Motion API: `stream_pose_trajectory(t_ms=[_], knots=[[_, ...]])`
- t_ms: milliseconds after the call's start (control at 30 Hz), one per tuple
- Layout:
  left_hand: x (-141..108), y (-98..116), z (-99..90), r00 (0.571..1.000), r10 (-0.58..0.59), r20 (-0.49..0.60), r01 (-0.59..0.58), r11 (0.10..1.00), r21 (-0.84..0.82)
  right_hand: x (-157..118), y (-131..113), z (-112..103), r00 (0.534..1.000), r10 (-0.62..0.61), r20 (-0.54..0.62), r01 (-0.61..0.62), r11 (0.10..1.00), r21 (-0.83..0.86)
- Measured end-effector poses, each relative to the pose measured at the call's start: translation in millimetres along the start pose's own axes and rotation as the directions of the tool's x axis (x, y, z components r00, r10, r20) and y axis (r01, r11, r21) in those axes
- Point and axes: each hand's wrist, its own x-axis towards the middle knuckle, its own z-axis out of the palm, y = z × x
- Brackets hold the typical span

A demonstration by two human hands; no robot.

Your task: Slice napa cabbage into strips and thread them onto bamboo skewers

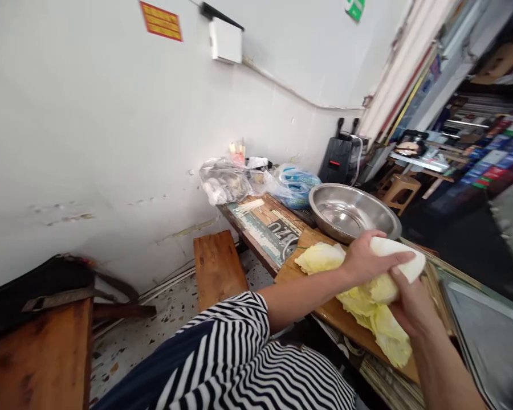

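Between my hands is a napa cabbage (399,250), its white stem end turned up and away from me. My left hand (367,259) is closed over its near side, thumb stretched across the white stem. From the right, my right hand (414,304) grips it lower down, fingers partly hidden behind it. Loose yellow cabbage leaves (380,322) lie under my hands on a wooden cutting board (329,310). Another pale yellow leaf piece (320,257) rests at the board's far left. Just beyond the board stands a steel basin (353,208).
Plastic bags (226,179) and a blue bag (297,182) sit at the table's wall end. A metal tray (491,336) lies at the right. Wooden benches (220,262) stand left of the table, one bearing a black bag (47,290). A black machine (342,156) stands behind the basin.
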Motion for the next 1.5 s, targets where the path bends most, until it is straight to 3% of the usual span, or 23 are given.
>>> stream_pose_trajectory(t_ms=[67,167,267,400,533,633,733,867,900,967,1067,1133,1200,1233,1300,1400,1500], knots=[[-4,1,-1.4,0.999,0.018,0.042,-0.025,0.985,0.173,-6,7,3,0.999,-0.033,-0.013,0.034,0.992,0.12],[-2,5,-6.9,0.991,0.045,0.124,-0.077,0.961,0.266,-10,13,-4,1.0,-0.015,-0.014,0.018,0.962,0.272],[3,3,-8.2,0.989,0.045,0.138,-0.081,0.959,0.271,-13,10,-10,0.999,0.032,-0.035,-0.018,0.938,0.345],[3,-1,-7.2,0.998,0.052,0.035,-0.057,0.984,0.168,-15,5,-8,0.992,0.059,-0.11,-0.008,0.908,0.418],[1,10,-10.4,0.989,0.142,-0.038,-0.134,0.976,0.174,-12,3,-12,0.977,0.016,-0.215,0.086,0.886,0.456],[3,23,-10.8,0.972,0.235,-0.013,-0.224,0.941,0.254,-10,0,-23,0.961,-0.06,-0.27,0.188,0.857,0.479],[8,31,-8.8,0.983,0.177,0.05,-0.184,0.939,0.291,-11,-6,-33,0.947,-0.132,-0.293,0.272,0.815,0.512],[21,37,-15.4,0.986,0.165,0.008,-0.161,0.951,0.265,-16,-13,-48,0.91,-0.212,-0.355,0.375,0.786,0.492],[24,38,-18.9,0.985,0.166,0.041,-0.171,0.946,0.276,-18,-14,-51,0.9,-0.236,-0.366,0.398,0.785,0.475],[31,37,-25.1,0.964,0.114,0.24,-0.198,0.91,0.364,-22,-17,-57,0.888,-0.276,-0.367,0.428,0.789,0.441],[42,26,-26.7,0.835,-0.054,0.547,-0.331,0.746,0.579,-27,-17,-58,0.888,-0.298,-0.352,0.432,0.801,0.414],[46,18,-22.1,0.792,-0.086,0.605,-0.442,0.603,0.664,-30,-15,-53,0.901,-0.279,-0.331,0.404,0.819,0.408],[45,14,-15.7,0.794,-0.015,0.608,-0.509,0.529,0.679,-33,-10,-45,0.923,-0.235,-0.305,0.347,0.852,0.392],[41,14,-12.4,0.803,0.043,0.595,-0.518,0.544,0.66,-34,-7,-41,0.932,-0.216,-0.291,0.32,0.869,0.378],[30,18,-6.7,0.829,0.094,0.551,-0.462,0.671,0.58,-35,-2,-31,0.946,-0.206,-0.249,0.283,0.899,0.333],[8,21,-0.4,0.866,-0.002,0.501,-0.238,0.879,0.414,-37,2,-15,0.949,-0.256,-0.182,0.289,0.94,0.183],[-10,13,3.5,0.913,-0.062,0.404,-0.013,0.984,0.18,-38,-1,2,0.914,-0.348,-0.211,0.325,0.936,-0.136]])
